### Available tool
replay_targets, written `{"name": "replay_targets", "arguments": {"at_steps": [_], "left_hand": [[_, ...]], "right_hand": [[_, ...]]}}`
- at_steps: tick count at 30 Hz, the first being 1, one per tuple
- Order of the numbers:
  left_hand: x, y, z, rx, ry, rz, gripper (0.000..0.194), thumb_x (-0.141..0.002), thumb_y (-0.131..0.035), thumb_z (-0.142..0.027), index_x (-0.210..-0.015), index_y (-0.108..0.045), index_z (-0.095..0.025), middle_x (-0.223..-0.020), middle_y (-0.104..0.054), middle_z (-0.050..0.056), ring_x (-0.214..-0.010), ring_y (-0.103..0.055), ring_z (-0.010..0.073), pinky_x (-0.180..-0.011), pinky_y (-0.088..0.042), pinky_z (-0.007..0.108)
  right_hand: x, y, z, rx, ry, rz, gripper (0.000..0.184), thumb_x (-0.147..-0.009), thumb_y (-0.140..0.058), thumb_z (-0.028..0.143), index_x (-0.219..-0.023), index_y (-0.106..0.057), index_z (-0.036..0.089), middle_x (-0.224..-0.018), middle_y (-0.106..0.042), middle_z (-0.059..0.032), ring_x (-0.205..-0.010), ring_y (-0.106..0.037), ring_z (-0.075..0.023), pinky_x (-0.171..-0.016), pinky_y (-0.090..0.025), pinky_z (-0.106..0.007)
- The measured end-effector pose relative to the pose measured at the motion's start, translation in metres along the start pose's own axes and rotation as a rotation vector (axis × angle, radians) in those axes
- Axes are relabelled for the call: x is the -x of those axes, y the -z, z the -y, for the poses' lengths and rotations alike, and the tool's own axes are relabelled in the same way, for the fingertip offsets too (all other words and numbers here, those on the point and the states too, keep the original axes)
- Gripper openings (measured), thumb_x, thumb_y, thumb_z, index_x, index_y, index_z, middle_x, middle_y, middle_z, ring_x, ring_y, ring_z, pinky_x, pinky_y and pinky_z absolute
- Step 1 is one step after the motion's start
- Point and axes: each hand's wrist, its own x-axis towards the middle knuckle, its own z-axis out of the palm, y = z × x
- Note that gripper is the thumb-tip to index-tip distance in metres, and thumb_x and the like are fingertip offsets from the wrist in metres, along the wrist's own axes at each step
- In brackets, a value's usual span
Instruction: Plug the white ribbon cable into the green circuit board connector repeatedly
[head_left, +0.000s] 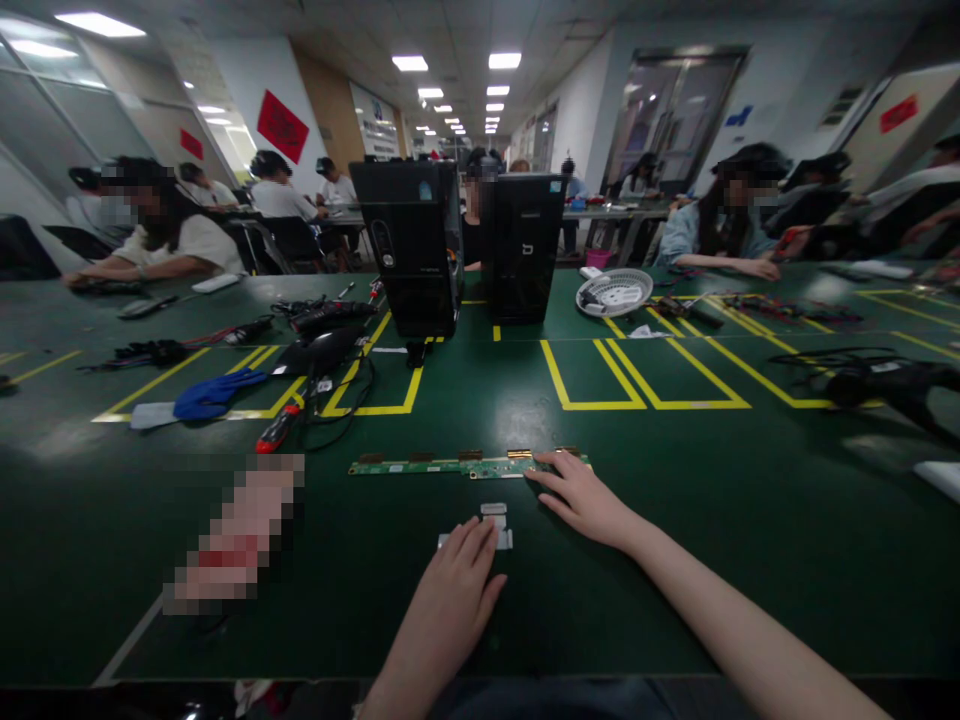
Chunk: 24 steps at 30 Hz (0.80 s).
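Observation:
A long, narrow green circuit board (pixel 427 468) lies on the green table, with several brownish-gold strips along its far edge. My right hand (pixel 585 495) rests over the board's right end, its fingers spread and touching it from above. Nearer to me, my left hand (pixel 461 575) lies palm down with outstretched fingers on a small white and silver piece (pixel 493 512), which looks like a flat ribbon cable with a connector end. The fingers cover part of that piece. Neither hand is closed around anything.
Left of the board lie a red-and-black screwdriver (pixel 277 428), a blue glove (pixel 214 393) and a pixelated object (pixel 240 530). Two black computer towers (pixel 409 250) stand at the back. Right are a white basket (pixel 615 292) and black cables (pixel 847 380). Other people sit beyond.

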Motion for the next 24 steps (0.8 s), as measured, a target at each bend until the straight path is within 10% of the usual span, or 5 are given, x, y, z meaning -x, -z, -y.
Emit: {"name": "replay_targets", "arguments": {"at_steps": [24], "left_hand": [[-0.052,0.008,-0.010,-0.036,-0.054,0.047,0.043,-0.095,-0.052,-0.030,-0.134,-0.051,-0.012,-0.137,-0.055,0.013,-0.124,-0.051,0.0278,-0.099,-0.047,0.042]], "right_hand": [[-0.003,-0.008,-0.004,-0.056,0.024,-0.001,0.041,-0.095,-0.045,0.033,-0.135,-0.051,0.025,-0.143,-0.043,-0.0100,-0.134,-0.037,-0.0248,-0.111,-0.032,-0.050]]}}
